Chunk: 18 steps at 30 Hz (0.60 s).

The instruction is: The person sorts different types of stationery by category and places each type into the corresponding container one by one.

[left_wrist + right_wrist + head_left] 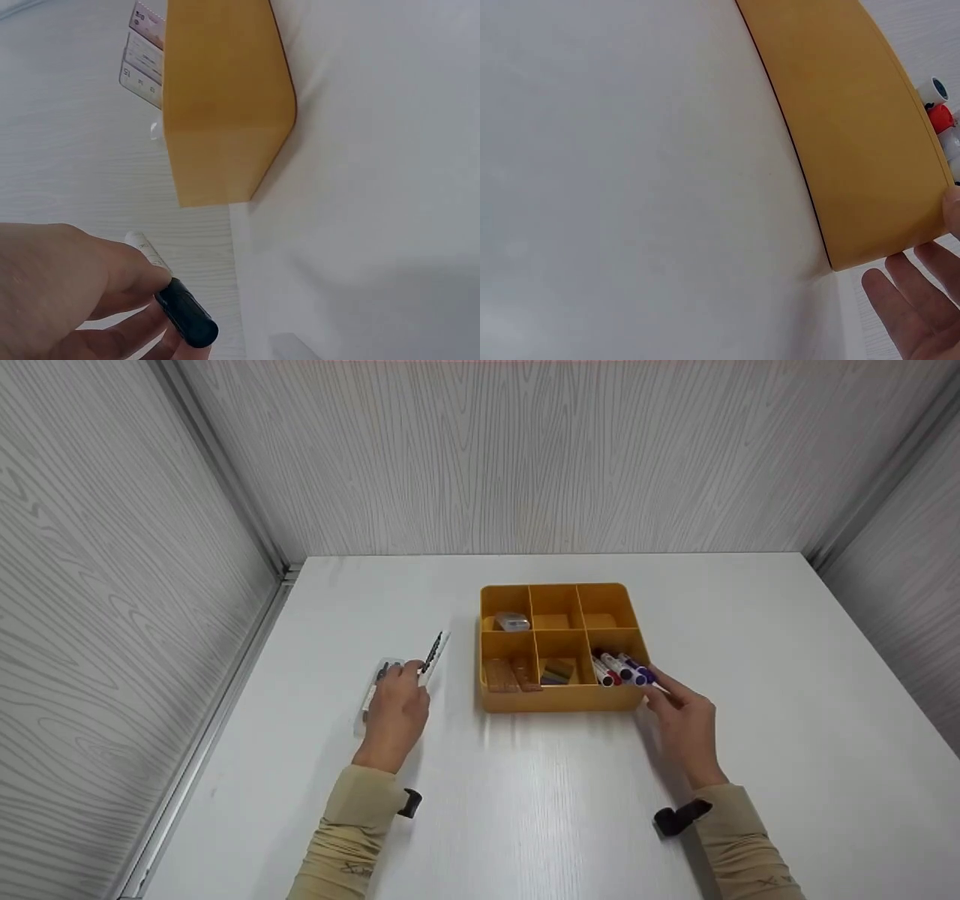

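Observation:
My left hand (395,709) pinches a whiteboard marker with a white barrel (435,652) and a dark cap (187,315). Beneath that hand lies a clear plastic case (363,721) with dark pieces showing through, partly covered by the fingers. To its right stands a yellow six-compartment organizer box (559,701). At the box's near right corner, my right hand (684,727) grips the wall, thumb on the front face and fingertips (904,281) along the side. Several markers (619,669) with white barrels and dark, red or purple caps lie in the near right compartment.
Clear rulers or strips (511,675) lie in the near left compartment, with their printed ends (142,56) poking above the rim. Small dark blocks (556,672) sit in the near middle one. A clear item (513,621) is in the far left. Panels (555,457) wall the white table (525,810).

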{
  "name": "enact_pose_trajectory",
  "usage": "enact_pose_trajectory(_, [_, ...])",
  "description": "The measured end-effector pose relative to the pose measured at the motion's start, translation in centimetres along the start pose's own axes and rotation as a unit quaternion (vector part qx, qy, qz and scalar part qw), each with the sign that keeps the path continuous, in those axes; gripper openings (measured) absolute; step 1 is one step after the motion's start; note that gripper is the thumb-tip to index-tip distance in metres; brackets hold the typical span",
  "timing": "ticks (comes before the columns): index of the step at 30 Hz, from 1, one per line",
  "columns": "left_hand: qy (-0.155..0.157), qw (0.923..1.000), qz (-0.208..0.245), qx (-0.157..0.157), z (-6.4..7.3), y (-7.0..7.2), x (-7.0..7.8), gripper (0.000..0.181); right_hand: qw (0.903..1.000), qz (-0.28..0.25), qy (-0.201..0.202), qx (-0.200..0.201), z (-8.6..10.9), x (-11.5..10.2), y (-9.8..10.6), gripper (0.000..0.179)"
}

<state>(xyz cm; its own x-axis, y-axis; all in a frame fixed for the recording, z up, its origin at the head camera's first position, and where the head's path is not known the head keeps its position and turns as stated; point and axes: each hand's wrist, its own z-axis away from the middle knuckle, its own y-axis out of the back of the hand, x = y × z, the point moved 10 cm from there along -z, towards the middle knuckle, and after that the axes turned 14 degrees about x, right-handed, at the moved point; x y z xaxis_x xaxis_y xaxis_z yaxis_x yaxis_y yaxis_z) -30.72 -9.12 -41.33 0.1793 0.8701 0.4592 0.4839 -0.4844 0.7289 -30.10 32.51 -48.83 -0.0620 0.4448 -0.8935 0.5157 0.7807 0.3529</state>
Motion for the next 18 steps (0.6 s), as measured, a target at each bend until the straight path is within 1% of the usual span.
enact_pose_trajectory(6, [0.011, 0.9988, 0.046, -0.013, -0.7, 0.3, 1.4, 0.033, 1.0000, -0.002, 0.003, 0.002, -0.1, 0.1, 0.0, 0.047])
enact_pose_trajectory(9, [0.025, 0.9969, 0.071, -0.022, -1.0, 0.4, 2.0, 0.035, 1.0000, -0.008, 0.001, 0.002, -0.1, 0.1, 0.1, 0.046])
enact_pose_trajectory(13, [0.043, 0.9936, 0.098, -0.035, -1.3, 0.2, 3.1, 0.037, 1.0000, -0.004, -0.004, -0.001, -0.1, 0.2, 0.1, 0.046])
enact_pose_trajectory(16, [0.045, 0.9911, 0.118, -0.042, -1.4, -0.1, 4.2, 0.039, 1.0000, -0.002, -0.007, -0.004, -0.1, 0.3, 0.0, 0.047])
enact_pose_trajectory(18, [0.036, 0.9905, 0.126, -0.041, -1.5, -0.2, 5.1, 0.038, 1.0000, -0.003, -0.005, -0.004, 0.0, 0.3, 0.0, 0.047])
